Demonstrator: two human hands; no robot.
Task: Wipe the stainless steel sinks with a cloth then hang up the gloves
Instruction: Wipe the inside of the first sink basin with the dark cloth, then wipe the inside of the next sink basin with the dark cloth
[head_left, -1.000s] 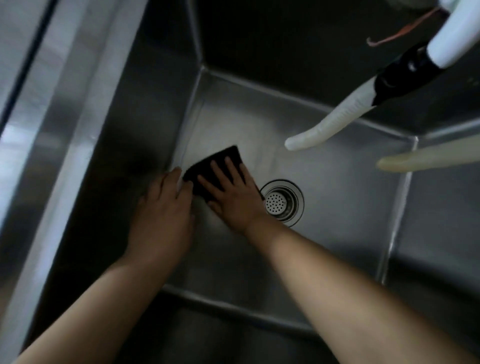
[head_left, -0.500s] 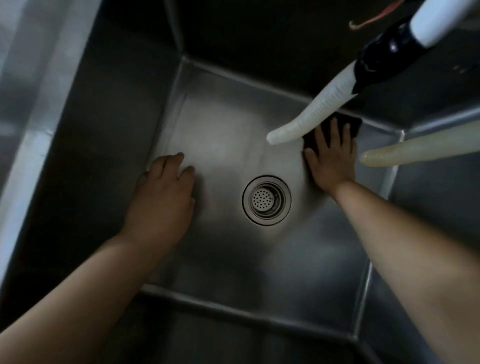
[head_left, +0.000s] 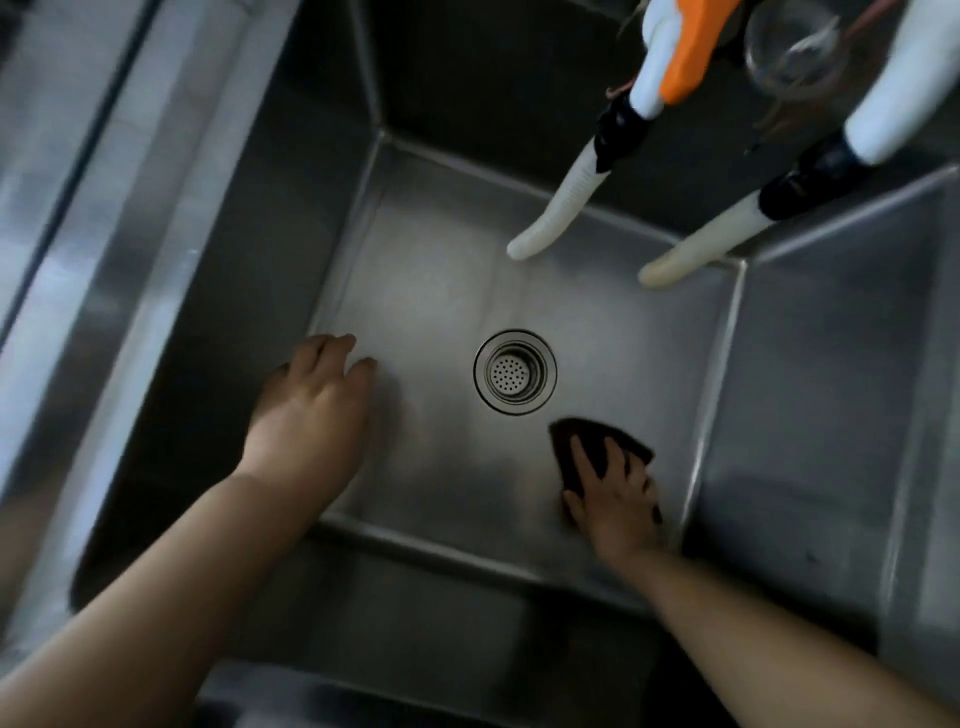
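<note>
The person leans over the deep stainless steel sink (head_left: 441, 270), their right hand (head_left: 615, 499) pressing a dark, crumpled cloth (head_left: 576, 441) flat-fingered against the basin floor at about five o'clock from the round perforated drain strainer (head_left: 515, 371), likely so the whole palm drives the wipe. The left hand (head_left: 311, 410) rests at nine o'clock of the drain, fingers relaxed and holding nothing, seemingly as a brace. Two pale flexible faucet hoses (head_left: 561, 208) hang at one o'clock; no gloves are clearly visible, so hanging them looks not yet done.
</note>
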